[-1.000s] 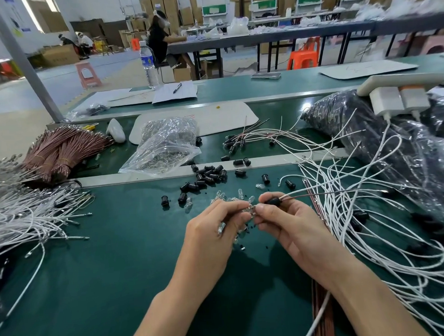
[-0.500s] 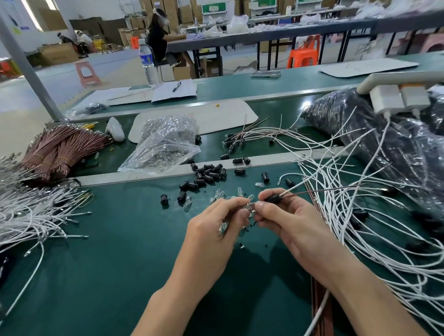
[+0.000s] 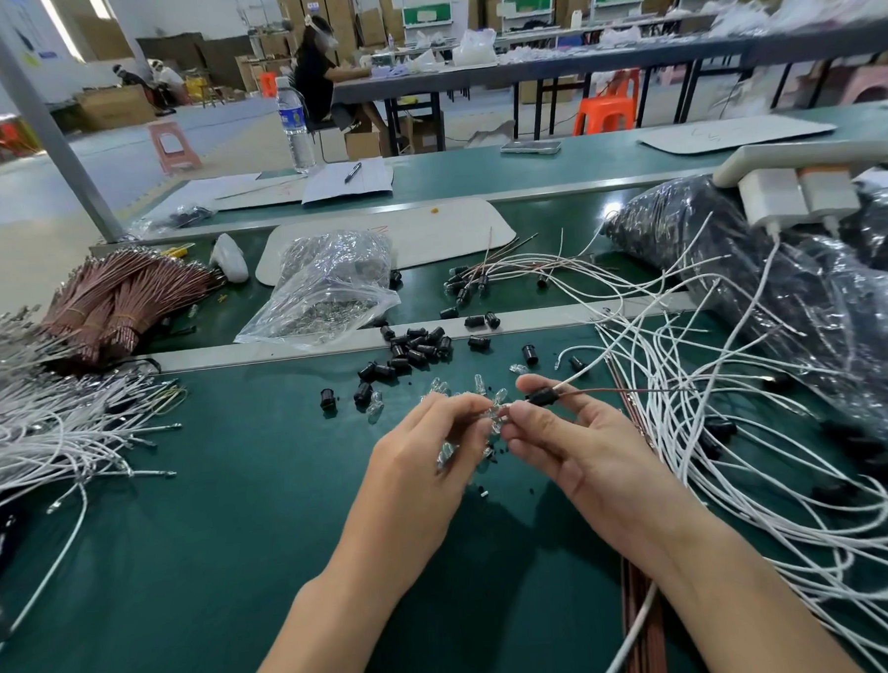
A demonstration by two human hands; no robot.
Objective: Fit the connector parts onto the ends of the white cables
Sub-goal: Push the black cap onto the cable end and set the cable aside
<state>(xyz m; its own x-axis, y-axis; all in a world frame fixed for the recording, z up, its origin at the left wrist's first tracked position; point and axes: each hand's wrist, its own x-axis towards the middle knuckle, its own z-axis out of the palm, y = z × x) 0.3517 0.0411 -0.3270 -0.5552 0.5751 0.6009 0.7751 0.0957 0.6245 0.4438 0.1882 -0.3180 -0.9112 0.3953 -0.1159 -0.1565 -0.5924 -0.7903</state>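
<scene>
Hands: left hand [image 3: 423, 471] and right hand [image 3: 576, 453] meet fingertip to fingertip over the dark green bench mat [image 3: 184, 530], on the near side of the pale metal rail [image 3: 278, 352] that crosses the bench.
Left hand: fingers curled in, pinching what looks like a small clear glassy connector part [image 3: 495, 415]; how it sits in the pinch is too small to tell.
Right hand: thumb and forefinger pinch a short black plastic connector sleeve [image 3: 543, 397]; the other fingers are loosely spread.
Task thing: a thin white cable [image 3: 583, 375] and a thin brown wire [image 3: 635, 389] leave the sleeve towards the rail's right end, on its near side.
Handling: the cable looks light and floppy, so grip it close behind the sleeve or it will likely buckle. The clear part seems tiny, smooth and probably brittle, so pinch its sides and push gently.
Spare parts: loose clear pieces [image 3: 437, 388] lie between the fingers and the rail; scattered black plastic caps [image 3: 417, 348] lie against the rail's near edge.
Cable stock: a tangle of loose white cables [image 3: 746, 449] lies near the rail's right end, and a sheaf of metal-tipped white cables [image 3: 36, 445] near its left end.
Beyond the rail: a clear plastic bag of small parts [image 3: 326, 286], tied bundles of brown wires [image 3: 121, 301] and a black film-wrapped sack [image 3: 789, 292].
</scene>
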